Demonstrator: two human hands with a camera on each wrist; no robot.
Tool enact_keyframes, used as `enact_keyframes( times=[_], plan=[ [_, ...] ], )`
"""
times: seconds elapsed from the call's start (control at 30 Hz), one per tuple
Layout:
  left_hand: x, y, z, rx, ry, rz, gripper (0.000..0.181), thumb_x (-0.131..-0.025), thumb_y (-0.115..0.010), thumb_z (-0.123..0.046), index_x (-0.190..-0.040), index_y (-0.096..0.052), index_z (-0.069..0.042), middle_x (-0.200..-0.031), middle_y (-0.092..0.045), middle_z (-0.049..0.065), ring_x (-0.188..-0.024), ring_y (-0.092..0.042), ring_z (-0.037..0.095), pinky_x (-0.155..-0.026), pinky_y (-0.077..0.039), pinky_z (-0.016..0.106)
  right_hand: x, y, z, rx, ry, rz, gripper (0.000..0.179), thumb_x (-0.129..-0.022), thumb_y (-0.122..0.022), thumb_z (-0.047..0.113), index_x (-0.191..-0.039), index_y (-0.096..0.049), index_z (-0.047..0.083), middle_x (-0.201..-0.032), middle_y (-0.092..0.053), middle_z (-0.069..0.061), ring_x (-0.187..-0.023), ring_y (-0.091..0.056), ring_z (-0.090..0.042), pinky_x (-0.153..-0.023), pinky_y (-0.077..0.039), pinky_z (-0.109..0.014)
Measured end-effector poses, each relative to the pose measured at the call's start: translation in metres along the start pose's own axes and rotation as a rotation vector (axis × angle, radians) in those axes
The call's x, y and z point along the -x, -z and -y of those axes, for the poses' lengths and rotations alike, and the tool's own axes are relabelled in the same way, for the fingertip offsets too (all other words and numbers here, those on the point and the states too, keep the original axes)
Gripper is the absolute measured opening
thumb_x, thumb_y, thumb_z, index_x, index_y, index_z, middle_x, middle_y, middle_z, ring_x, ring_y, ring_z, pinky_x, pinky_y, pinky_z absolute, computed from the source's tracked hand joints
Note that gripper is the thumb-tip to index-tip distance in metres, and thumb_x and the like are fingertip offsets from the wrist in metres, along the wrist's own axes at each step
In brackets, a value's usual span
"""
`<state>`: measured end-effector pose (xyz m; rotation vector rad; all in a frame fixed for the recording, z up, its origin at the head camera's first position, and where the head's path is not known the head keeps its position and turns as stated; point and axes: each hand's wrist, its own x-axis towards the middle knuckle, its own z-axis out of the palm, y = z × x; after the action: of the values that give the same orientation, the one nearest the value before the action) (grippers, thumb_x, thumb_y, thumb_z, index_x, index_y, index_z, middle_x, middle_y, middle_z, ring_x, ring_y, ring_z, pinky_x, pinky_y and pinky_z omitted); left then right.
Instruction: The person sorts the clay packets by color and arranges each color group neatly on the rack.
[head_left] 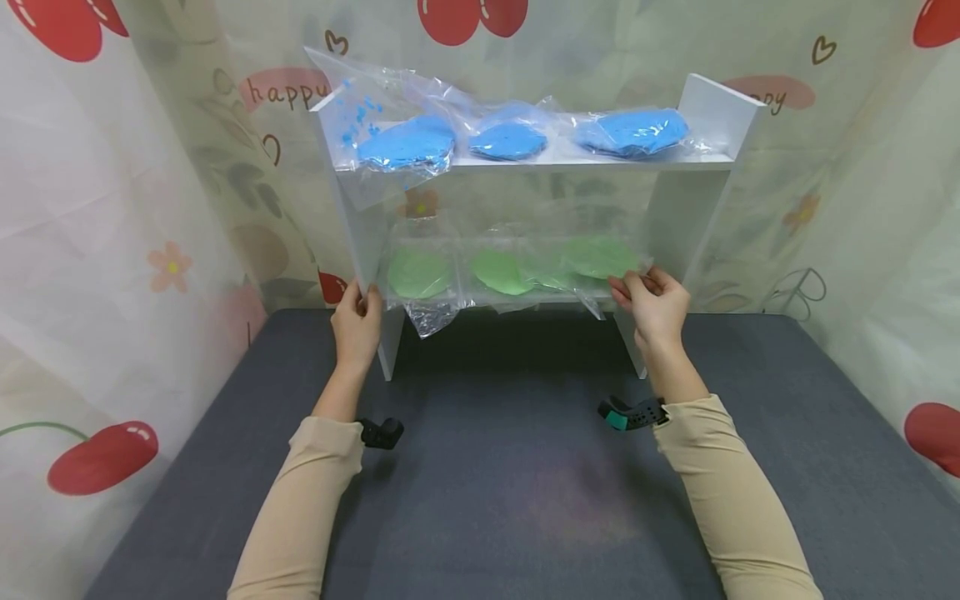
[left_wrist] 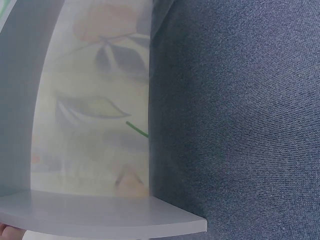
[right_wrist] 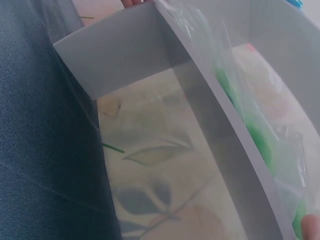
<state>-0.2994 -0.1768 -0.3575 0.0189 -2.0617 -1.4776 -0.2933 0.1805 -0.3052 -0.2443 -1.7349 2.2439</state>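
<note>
A white two-tier shelf [head_left: 536,165] stands at the back of the table. On its lower tier several clear plastic bags with flat green contents [head_left: 420,273] lie side by side, partly overlapping. My right hand [head_left: 660,310] is at the right end of that tier and pinches the edge of the rightmost green bag [head_left: 600,255]. With my left hand [head_left: 357,323] I grip the front edge of the shelf's left side panel [head_left: 362,237]. Fingertips of the left hand [right_wrist: 132,2] also show at that panel in the right wrist view.
Clear bags with blue contents [head_left: 408,146] lie along the upper tier, and one at the left stands up past the side panel. Below the lower tier the shelf's legs [head_left: 392,346] rest on the dark grey table [head_left: 510,500]. A printed curtain [head_left: 187,208] hangs around.
</note>
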Motion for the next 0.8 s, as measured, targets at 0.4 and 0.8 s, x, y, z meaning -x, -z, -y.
enact_keyframes(
  times=[0.4, 0.8],
  plan=[
    [0.0013, 0.0003, -0.0009, 0.007, 0.011, 0.01, 0.037, -0.097, -0.044, -0.027, -0.131, -0.053, -0.015, -0.122, -0.061, 0.019, -0.106, -0.064, 0.033, -0.077, -0.051, 0.045, 0.0, 0.0032, -0.0008, 0.01, 0.001, -0.045, 0.057, -0.091, -0.054, 0.009, -0.144, -0.033, 0.005, -0.101, -0.05, 0.0, -0.07, -0.067, -0.002, -0.065, -0.054, -0.014],
    [0.002, 0.0005, -0.0018, 0.008, 0.004, 0.009, 0.037, -0.097, -0.044, -0.026, -0.131, -0.053, -0.015, -0.122, -0.061, 0.02, -0.107, -0.064, 0.033, -0.079, -0.051, 0.047, 0.0019, 0.0079, -0.0026, -0.01, 0.024, -0.059, 0.051, -0.091, -0.055, 0.007, -0.139, -0.039, 0.005, -0.098, -0.053, -0.001, -0.067, -0.068, -0.004, -0.064, -0.055, -0.016]
  ],
)
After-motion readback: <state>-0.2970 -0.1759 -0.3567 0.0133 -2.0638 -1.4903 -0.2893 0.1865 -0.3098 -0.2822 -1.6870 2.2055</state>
